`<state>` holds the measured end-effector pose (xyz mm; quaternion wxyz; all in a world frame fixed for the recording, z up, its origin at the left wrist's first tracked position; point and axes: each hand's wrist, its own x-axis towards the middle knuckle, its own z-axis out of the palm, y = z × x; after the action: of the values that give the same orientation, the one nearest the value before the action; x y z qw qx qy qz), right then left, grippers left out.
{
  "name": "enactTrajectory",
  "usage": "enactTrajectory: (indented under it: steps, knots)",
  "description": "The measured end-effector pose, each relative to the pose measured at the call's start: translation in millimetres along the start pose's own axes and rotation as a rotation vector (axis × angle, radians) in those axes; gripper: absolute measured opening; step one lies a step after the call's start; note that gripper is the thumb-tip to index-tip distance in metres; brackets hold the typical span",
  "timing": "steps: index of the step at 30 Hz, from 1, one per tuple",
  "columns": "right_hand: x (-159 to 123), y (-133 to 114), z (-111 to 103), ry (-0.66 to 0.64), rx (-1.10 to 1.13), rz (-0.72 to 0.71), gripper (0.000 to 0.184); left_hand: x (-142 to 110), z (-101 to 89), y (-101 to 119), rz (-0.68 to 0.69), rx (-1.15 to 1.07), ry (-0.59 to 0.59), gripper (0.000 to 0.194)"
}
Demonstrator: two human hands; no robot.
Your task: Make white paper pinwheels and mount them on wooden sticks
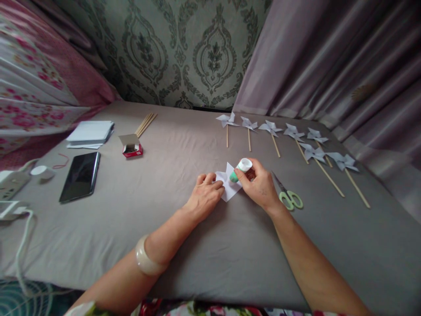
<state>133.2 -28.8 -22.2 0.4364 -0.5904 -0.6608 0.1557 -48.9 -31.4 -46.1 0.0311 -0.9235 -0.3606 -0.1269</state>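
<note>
Nearest, a pale bangle (148, 258) rings the left forearm, which reaches in from the near left over the grey sheet (131, 219). The left hand (207, 195) has its fingers curled down at the left edge of a small piece of white paper (232, 191); whether they pinch it or only press it, I cannot tell. That paper lies flat on the sheet between the two hands, one folded point standing up at its far side. The right hand (261, 182) is closed around a glue stick (241, 169), thumb on its near side. The relation that matters is the lean of this tube over the paper: its long axis runs from the white end, high and to the far right, down to the green end at the near left, so the low end is set at the paper's middle. Whether it touches cannot be made out. Just right of the right hand lie green-handled scissors (290, 199), blades pointing far and left. Well apart on the left are a black phone (80, 177), then a small red box (133, 150) with its flap up, a stack of white sheets (90, 131) and a few loose wooden sticks (146, 125). At the far right, seven paper pinwheels (344, 161) on sticks lie spread before the curtain (289, 57).
</note>
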Motion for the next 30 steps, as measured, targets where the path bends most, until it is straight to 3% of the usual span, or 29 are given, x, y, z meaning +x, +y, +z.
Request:
enactTrajectory:
  steps: [19,30]
  knots:
    - [-1,-9,8,-0.078,-0.128,-0.162,0.025,0,-1.9,2,-0.040,-0.038,0.004,0.016]
    - [6,-14,6,-0.206,-0.179,-0.256,0.020,0,-2.2,1,-0.042,-0.032,0.001,0.016]
